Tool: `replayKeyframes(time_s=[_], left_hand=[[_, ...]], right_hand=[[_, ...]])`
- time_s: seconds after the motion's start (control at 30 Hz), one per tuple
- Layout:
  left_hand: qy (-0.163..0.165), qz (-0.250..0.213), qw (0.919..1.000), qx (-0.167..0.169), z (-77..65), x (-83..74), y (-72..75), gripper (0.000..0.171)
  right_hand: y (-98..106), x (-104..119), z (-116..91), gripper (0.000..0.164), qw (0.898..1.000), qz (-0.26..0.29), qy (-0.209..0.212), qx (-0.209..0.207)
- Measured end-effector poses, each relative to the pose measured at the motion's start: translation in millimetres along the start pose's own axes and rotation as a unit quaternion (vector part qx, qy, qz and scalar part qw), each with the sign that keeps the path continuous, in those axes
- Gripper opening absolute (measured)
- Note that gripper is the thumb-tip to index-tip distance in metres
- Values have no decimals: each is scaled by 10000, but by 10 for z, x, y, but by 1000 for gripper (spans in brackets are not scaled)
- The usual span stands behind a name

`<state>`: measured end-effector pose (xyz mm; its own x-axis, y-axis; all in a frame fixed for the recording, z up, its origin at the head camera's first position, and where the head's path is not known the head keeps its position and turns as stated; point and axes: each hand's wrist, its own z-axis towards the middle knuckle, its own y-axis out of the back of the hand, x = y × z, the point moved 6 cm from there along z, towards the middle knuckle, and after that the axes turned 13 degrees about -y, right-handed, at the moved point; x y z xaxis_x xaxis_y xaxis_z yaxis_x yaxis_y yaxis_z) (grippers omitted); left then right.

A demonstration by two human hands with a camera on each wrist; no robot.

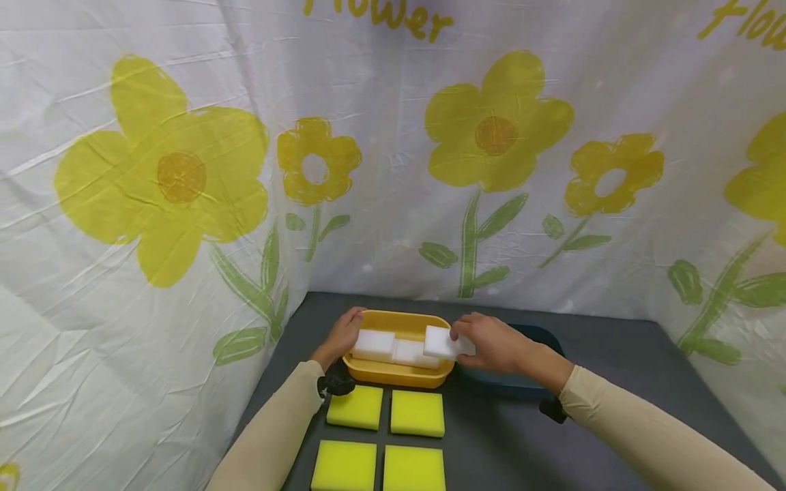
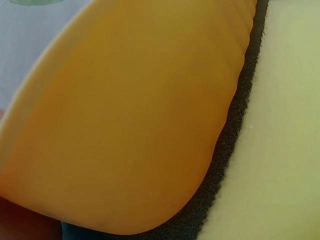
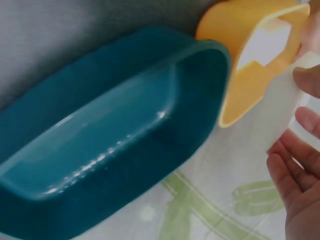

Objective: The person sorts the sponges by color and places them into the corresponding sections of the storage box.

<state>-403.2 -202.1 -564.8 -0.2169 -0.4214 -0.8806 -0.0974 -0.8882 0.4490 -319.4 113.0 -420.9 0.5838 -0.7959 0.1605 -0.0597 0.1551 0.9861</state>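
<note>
My left hand grips the left end of a yellow plastic basin. Two white sponge blocks lie side by side inside it. Above the basin's right end, my right hand pinches another white sponge block between thumb and fingers; the right wrist view shows the fingers spread along the block. In the left wrist view the basin's outer wall fills most of the picture and hides most of the left hand.
A dark teal basin stands right beside the yellow one, under my right forearm. Several yellow sponge blocks lie in two rows on the dark tabletop, nearer to me. A flower-printed white curtain encloses the table's back and sides.
</note>
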Motion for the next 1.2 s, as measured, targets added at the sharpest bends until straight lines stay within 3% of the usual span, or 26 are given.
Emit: replayKeyframes(time_s=[0.2,0.57,0.97,1.2], left_hand=[[-11,-18,10000,-5,10,13,0,49],[-29,-130,9999,-39,-7,17,-15,48],[-54,-9,10000,-64,-20,15,-20,48],[-63,-81,9999,-82,-15,9,-9,49]], right_hand=[[-102,80,267,32,9999,14,60,105],[-473,131,607,28,9988,281,143,363],[-731,125,759,35,9972,251,-309,632],[-849,106,785,37,9971,304,-260,651]])
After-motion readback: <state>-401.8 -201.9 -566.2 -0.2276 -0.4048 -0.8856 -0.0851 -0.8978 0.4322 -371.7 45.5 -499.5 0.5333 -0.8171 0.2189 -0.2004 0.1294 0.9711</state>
